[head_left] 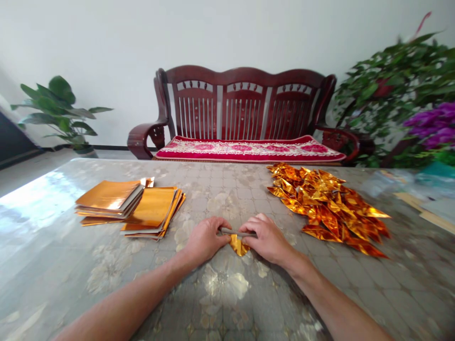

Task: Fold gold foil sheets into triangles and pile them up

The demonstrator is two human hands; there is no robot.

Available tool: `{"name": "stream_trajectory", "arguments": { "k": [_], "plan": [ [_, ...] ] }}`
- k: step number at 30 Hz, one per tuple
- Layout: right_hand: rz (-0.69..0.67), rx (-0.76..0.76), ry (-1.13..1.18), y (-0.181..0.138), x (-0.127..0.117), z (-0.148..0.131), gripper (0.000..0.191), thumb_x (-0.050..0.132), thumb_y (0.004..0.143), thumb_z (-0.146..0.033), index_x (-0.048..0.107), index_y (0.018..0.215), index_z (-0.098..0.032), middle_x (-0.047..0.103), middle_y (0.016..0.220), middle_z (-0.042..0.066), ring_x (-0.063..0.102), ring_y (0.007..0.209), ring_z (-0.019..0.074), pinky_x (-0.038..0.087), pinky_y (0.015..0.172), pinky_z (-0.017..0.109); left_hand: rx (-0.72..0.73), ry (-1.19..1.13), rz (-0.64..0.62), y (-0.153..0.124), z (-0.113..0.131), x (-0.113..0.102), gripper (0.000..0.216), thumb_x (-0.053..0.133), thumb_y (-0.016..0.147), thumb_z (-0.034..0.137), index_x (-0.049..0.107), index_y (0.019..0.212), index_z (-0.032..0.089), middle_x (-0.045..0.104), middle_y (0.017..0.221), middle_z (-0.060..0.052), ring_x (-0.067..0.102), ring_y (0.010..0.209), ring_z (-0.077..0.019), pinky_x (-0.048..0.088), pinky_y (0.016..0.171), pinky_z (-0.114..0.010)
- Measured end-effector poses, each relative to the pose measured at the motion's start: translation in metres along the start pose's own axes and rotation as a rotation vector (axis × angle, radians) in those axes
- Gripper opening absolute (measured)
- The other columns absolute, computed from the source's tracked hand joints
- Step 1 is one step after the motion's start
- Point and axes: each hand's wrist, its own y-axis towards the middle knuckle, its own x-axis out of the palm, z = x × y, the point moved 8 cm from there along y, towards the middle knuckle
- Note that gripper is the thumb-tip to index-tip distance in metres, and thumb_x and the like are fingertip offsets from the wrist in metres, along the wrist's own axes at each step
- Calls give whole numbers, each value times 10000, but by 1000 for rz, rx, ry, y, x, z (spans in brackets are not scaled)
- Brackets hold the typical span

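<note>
Between my two hands is a gold foil paper (239, 246), its upper edge rolled or folded over so the dull grey back shows as a narrow strip. My left hand (209, 237) pinches the left end of that strip, thumb below and fingers above. At the other end, my right hand (265, 236) grips it the same way, fingers curled. The fingers hide part of both ends. Off to the left lie two stacks of flat gold foil sheets (110, 195). A heap of folded, pointed gold foil pieces (329, 206) spreads to the right.
A patterned, glossy cover lies over the table (220, 303). Clear plastic bags (387, 182) rest near its right edge. Behind it stands a dark red wooden bench (241, 104) with a red floral cushion (249, 149). Potted plants (64, 113) flank the bench.
</note>
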Motion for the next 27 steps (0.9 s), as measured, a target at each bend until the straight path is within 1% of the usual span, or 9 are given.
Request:
{"name": "stream_trajectory", "arguments": {
  "k": [3, 7, 10, 13, 18, 22, 25, 27],
  "plan": [
    [-6, 5, -7, 0, -1, -1, 153, 701, 800, -182, 737, 905, -288, 688, 847, -17, 530, 899, 192, 379, 787, 306, -27, 40, -2, 4, 2, -2, 108, 681, 751, 243, 730, 846, 225, 674, 798, 19, 599, 767, -159, 344, 625, -241],
    [0, 21, -20, 0, -3, 0, 123, 714, 787, -193, 736, 877, -275, 690, 837, -14, 533, 885, 193, 375, 776, 309, -57, 65, -29, 5, 3, 0, 75, 695, 742, 248, 720, 809, 225, 657, 739, 29, 588, 720, -151, 306, 590, -241],
    [13, 35, -25, -1, -5, 1, 92, 731, 787, -211, 733, 854, -273, 694, 825, -19, 532, 882, 193, 370, 774, 311, -3, 55, 16, 3, 4, 0, 51, 695, 758, 241, 707, 803, 221, 650, 758, 27, 582, 738, -151, 323, 608, -241],
    [16, 27, -30, -3, -5, 0, 85, 737, 797, -215, 733, 852, -280, 695, 812, -26, 532, 879, 192, 365, 783, 317, 74, 12, 80, -2, 6, 0, 20, 674, 788, 208, 692, 794, 209, 651, 790, 22, 587, 780, -151, 375, 674, -245],
    [44, -50, -106, -9, -7, -8, 90, 709, 845, -212, 734, 881, -290, 691, 838, -14, 522, 908, 199, 355, 803, 333, 149, -8, 135, -10, 8, 1, 83, 644, 831, 159, 662, 757, 192, 631, 790, 13, 589, 801, -152, 415, 724, -251],
    [77, -149, -232, -17, -9, -20, 106, 645, 918, -236, 737, 925, -288, 666, 858, 16, 501, 926, 214, 346, 810, 354, 263, 128, 155, -18, 17, 2, 122, 607, 904, 183, 649, 790, 193, 627, 837, -5, 577, 850, -164, 430, 763, -258],
    [84, -234, -321, -22, -9, -28, 187, 547, 981, -253, 727, 929, -252, 653, 864, 43, 491, 913, 221, 345, 809, 366, 325, 327, 147, -25, 22, 5, 188, 538, 963, 209, 639, 806, 189, 626, 844, -23, 568, 831, -176, 436, 757, -280],
    [69, -286, -340, -25, -8, -33, 216, 510, 995, -238, 719, 942, -237, 653, 876, 51, 488, 909, 221, 345, 801, 368, 361, 454, 141, -29, 26, 7, 203, 509, 977, 197, 639, 821, 192, 626, 842, -27, 563, 809, -184, 438, 738, -297]
  ]
}}
